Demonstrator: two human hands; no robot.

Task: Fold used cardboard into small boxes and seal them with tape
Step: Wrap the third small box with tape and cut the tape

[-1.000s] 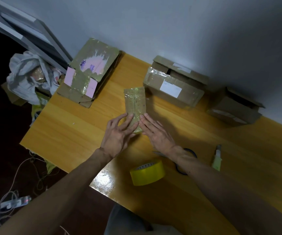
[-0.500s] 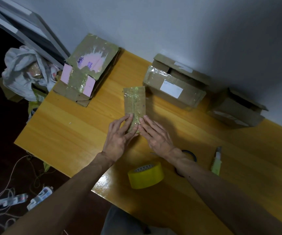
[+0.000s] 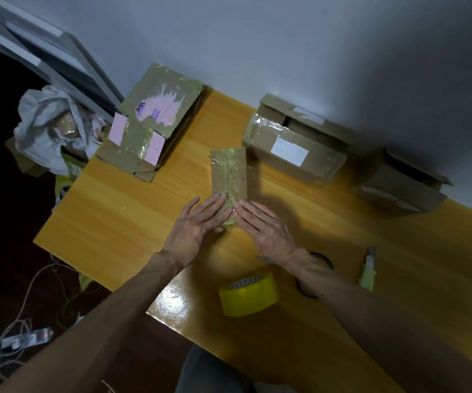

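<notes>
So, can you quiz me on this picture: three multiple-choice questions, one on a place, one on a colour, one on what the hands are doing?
1. Where is the green utility knife?
A. On the floor
B. On the table, right of the right forearm
C. On a box

2. What colour is the tape roll?
A. Red
B. Blue
C. Yellow

3. How do the left hand and right hand meet the small taped cardboard piece?
A. Both press its near end with straight fingers
B. One lifts it up
C. Neither touches it

1 B: the knife rests on the wood beside that forearm. 2 C: the roll is plainly yellow. 3 A: both hands lie flat, fingertips on the piece.
</notes>
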